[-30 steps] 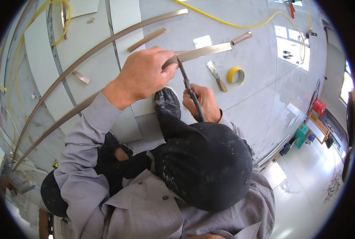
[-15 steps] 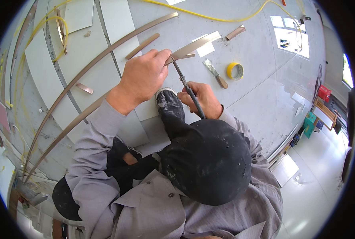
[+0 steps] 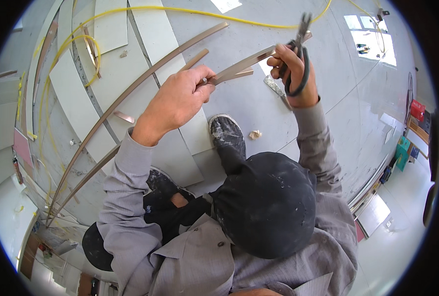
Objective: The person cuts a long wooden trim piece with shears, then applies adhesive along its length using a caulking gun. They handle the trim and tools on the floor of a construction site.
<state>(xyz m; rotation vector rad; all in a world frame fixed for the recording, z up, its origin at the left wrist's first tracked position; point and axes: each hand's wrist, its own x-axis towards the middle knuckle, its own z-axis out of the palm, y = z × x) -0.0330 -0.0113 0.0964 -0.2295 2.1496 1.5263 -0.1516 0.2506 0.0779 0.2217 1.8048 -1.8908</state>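
A: Where's the strip (image 3: 244,61) rn?
B: Upper ctr of frame, slanting up to the R. My left hand (image 3: 177,101) has it, thumb & fingers together, pinched on it.
A: And your right hand (image 3: 298,74)?
B: Upper R of ctr, fingers wrapped round the scissors (image 3: 305,74), handles in my palm, blades pointing to top of frame. My fingertips are by the strip's far end; can't tell if they're touching it.
A: What else is abt?
B: Putty knife (image 3: 274,86) on the floor, just below my R hand, partly hidden. Crumpled lump (image 3: 255,134) nr ctr, beside my shoe (image 3: 227,135). Long curved strip (image 3: 130,89) arcs from lower L to upper ctr, over the white boards (image 3: 116,64). Yellow hose (image 3: 219,15) runs along the top, loops upper L.
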